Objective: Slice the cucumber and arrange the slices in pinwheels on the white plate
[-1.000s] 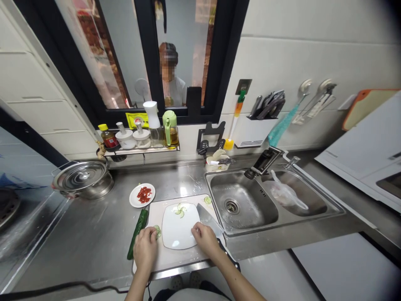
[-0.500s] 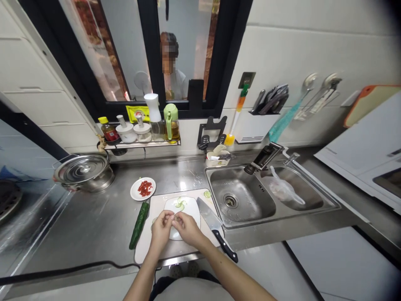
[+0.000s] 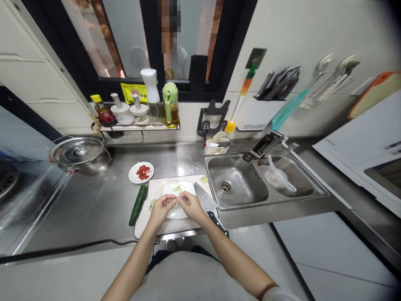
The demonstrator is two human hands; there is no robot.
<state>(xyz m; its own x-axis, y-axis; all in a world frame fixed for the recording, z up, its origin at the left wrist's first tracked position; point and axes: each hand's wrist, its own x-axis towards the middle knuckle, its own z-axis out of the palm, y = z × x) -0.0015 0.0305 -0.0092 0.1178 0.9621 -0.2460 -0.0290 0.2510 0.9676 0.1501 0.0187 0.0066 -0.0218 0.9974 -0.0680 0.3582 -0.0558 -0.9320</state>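
Note:
My left hand [image 3: 163, 207] and my right hand [image 3: 190, 205] meet over the near part of a white square plate [image 3: 177, 214]. Both are closed in a pinch, fingertips together, and whatever is between them is too small to make out. Thin cucumber slices [image 3: 177, 188] lie in a curved pattern on the plate's far side. Under the plate is a pale cutting board [image 3: 152, 234]. A few more slices [image 3: 152, 205] rest on it beside my left hand, partly hidden. A kitchen knife [image 3: 205, 198] lies along the board's right side, its black handle toward me.
Left of the board lies a cucumber [image 3: 138, 205]. Behind it stands a small plate of chopped red pieces [image 3: 137, 177]. A lidded steel pot [image 3: 83, 154] is at the far left, a double sink [image 3: 237, 184] at the right. Bottles stand on a wall shelf [image 3: 139, 127]. A person shows in the window.
My left hand has moved from the slices on the board's left to over the plate. My right hand has come left to meet it. The view has tilted down.

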